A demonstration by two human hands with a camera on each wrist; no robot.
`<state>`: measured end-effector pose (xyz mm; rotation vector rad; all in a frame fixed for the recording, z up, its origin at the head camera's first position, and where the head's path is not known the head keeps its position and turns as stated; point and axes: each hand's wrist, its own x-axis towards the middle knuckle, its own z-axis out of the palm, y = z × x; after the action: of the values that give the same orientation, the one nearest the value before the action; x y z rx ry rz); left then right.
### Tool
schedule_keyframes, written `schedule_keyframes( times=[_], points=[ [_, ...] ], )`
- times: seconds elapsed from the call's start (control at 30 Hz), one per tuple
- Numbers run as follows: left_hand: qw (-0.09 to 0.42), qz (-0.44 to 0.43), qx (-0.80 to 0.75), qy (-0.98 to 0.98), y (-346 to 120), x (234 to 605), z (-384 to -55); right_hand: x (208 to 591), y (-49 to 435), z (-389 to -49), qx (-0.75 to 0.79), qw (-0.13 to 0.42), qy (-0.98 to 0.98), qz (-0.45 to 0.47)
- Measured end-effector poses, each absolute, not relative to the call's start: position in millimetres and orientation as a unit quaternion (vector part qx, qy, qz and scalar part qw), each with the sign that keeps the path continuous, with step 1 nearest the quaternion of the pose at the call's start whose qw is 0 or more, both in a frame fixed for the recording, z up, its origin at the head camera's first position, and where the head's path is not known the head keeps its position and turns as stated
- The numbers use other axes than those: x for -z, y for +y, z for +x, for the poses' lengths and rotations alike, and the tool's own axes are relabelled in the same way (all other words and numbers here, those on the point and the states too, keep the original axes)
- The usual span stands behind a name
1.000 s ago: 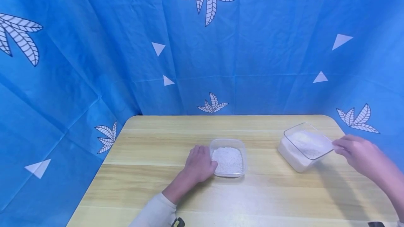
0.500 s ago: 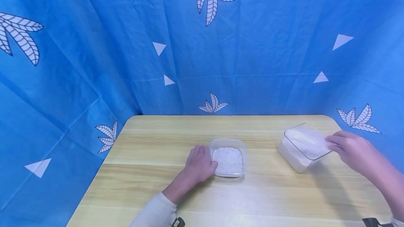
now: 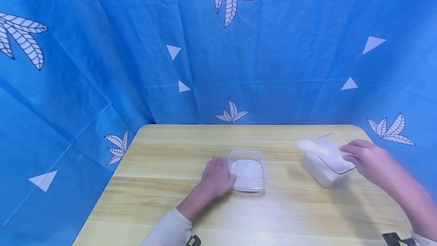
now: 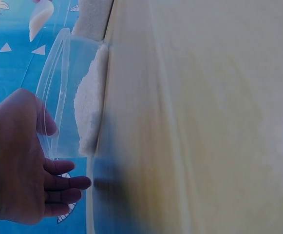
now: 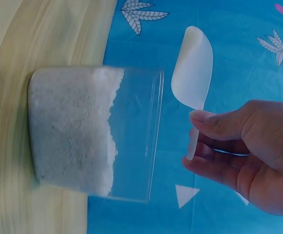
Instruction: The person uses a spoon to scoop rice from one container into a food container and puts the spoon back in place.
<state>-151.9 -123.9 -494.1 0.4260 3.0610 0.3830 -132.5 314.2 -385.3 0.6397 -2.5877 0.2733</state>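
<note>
A small clear plastic tub [image 3: 248, 190] holding white grains stands mid-table. My left hand [image 3: 216, 177] holds its near-left corner, the thumb [image 4: 47, 119] at the rim and the other fingers along the outer left side. Farther right is a taller clear container [image 5: 134, 161], more than half full of the same white grains. Above its opening, my right hand [image 3: 367, 162] pinches a white, translucent scoop [image 5: 194, 68] by the handle. White grains appear heaped in the scoop's bowl in the head view, though it is blurred there.
Both containers stand on a light wooden table [image 3: 164, 155] with rounded far corners. A blue curtain [image 3: 290, 48] with white leaf and triangle prints hangs behind the table and along its left side.
My right hand has moved left, lifting the scoop out of the taller container to above its left rim. The left hand and the small tub stay where they were.
</note>
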Motion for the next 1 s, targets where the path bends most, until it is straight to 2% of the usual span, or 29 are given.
schedule_keyframes(
  times=[0.37,0.6,1.0],
  points=[
    [0.02,0.135,-0.116,0.984,-123,491,-151,384,292,-134,-0.093,0.261,-0.92,0.278],
    [0.019,0.138,-0.109,0.984,-123,491,-150,382,275,-136,-0.109,0.246,-0.919,0.287],
    [0.021,0.141,-0.11,0.984,-123,490,-150,382,252,-137,-0.12,0.258,-0.907,0.309]
  ],
)
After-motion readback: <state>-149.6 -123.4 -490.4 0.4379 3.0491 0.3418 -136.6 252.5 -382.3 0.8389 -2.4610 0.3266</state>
